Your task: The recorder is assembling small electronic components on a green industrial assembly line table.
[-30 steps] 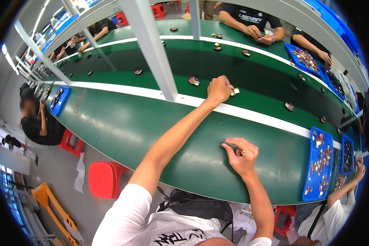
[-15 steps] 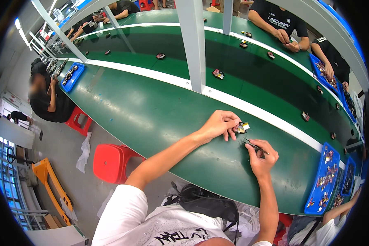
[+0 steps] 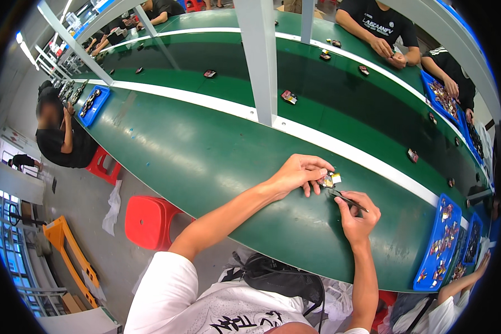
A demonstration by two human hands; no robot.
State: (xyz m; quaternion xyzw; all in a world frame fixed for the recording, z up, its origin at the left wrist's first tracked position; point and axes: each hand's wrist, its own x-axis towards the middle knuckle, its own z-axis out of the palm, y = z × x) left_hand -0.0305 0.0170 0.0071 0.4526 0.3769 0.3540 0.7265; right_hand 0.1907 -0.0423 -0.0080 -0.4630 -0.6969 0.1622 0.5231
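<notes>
My left hand is closed with thumb and fingers on a small electronic assembly, dark with a yellow-and-white piece on it, just above the green bench. Between the thumb and fingers of my right hand is a pair of dark tweezers. Their tips point at the near side of the assembly; whether they touch it is too small to tell.
Beyond a white rail, a green conveyor belt carries several similar assemblies. A metal post rises ahead. Blue trays of parts stand right and far left. A red stool stands left. Co-workers sit around the line.
The tweezers' tips have come closer to the assembly in my left hand, which has shifted slightly downward. Assemblies on the belt have slid a little to the left.
</notes>
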